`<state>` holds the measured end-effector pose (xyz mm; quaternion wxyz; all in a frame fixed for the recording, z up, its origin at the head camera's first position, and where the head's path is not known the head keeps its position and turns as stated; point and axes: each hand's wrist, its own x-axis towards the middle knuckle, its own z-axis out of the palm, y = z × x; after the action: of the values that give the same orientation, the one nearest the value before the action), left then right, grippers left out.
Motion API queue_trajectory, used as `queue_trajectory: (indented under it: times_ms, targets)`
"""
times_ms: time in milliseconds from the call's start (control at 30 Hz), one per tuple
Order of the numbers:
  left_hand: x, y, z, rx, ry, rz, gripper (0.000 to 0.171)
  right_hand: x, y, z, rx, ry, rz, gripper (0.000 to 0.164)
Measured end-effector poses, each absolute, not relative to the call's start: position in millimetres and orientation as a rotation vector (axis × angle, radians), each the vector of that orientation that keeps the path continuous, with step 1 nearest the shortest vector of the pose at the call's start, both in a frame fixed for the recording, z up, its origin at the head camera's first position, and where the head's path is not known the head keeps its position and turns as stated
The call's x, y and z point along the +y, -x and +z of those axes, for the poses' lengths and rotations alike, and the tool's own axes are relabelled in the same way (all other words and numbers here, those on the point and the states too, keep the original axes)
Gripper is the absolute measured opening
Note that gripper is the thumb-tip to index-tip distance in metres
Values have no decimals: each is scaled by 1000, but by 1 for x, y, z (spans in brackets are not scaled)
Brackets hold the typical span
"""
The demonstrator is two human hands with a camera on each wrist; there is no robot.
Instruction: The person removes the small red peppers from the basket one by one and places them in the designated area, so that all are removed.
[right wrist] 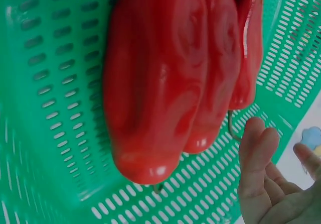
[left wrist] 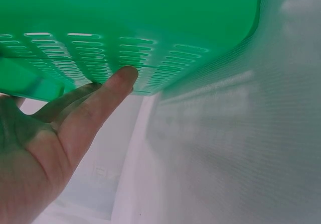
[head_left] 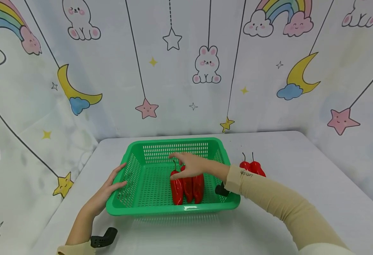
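Observation:
A green plastic basket (head_left: 148, 211) with slotted walls stands on the table. Inside lie three long red peppers (head_left: 177, 189), side by side, their stems toward the back wall. My right hand (head_left: 191, 165) is over their stem ends, thumb and fingers spread apart with nothing between them. In the right wrist view the fingertips (right wrist: 258, 133) are beside the stem of the farthest pepper (right wrist: 248, 58). My left hand (head_left: 107, 186) rests at the basket's left rim with fingers extended. Seen from the left wrist, the thumb (left wrist: 123, 81) lies against the slotted outer wall.
Two more red peppers (head_left: 257, 168) lie on the white table (head_left: 301, 166) right of the basket, partly hidden behind my right sleeve (head_left: 269, 194). A patterned cloth backdrop (head_left: 180, 81) rises behind and beside the table.

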<state>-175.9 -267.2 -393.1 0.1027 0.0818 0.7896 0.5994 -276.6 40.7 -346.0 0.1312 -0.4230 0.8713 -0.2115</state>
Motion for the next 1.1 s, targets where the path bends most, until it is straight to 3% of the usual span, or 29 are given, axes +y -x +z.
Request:
queue_trajectory:
  times_ms: [1100]
  targets:
    - [-269,178,-396,2337,-247,1758,64,27,267,-359,2559,1075,-211,71]
